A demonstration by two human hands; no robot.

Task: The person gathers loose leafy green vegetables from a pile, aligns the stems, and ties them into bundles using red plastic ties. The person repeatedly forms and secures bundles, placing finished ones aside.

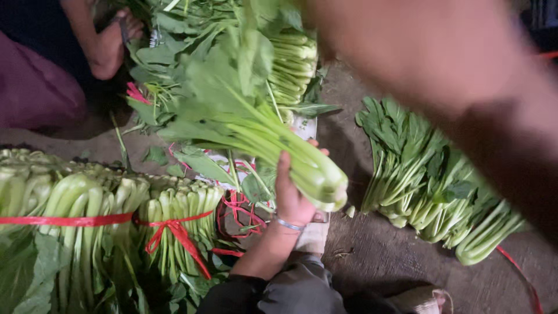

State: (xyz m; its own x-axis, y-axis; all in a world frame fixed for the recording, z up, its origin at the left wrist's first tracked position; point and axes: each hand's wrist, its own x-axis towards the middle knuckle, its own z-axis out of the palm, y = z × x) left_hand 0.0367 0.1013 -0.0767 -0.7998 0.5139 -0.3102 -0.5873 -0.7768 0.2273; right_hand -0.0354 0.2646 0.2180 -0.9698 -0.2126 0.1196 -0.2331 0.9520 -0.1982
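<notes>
My left hand (290,197), with a thin bracelet at the wrist, is shut around the pale stem ends of a bunch of leafy greens (261,131). The bunch is lifted, its leaves pointing up and to the left. My right forearm (442,58) crosses the upper right as a large blur close to the camera. Its hand passes out of the frame at the top, so I cannot see it.
Bundles of the same greens tied with red ribbon (64,220) lie at the lower left. A loose pile of greens (430,180) lies on the dirt ground (378,256) at the right. More greens (293,64) lie at the top. Another person's hand (110,46) is at the upper left.
</notes>
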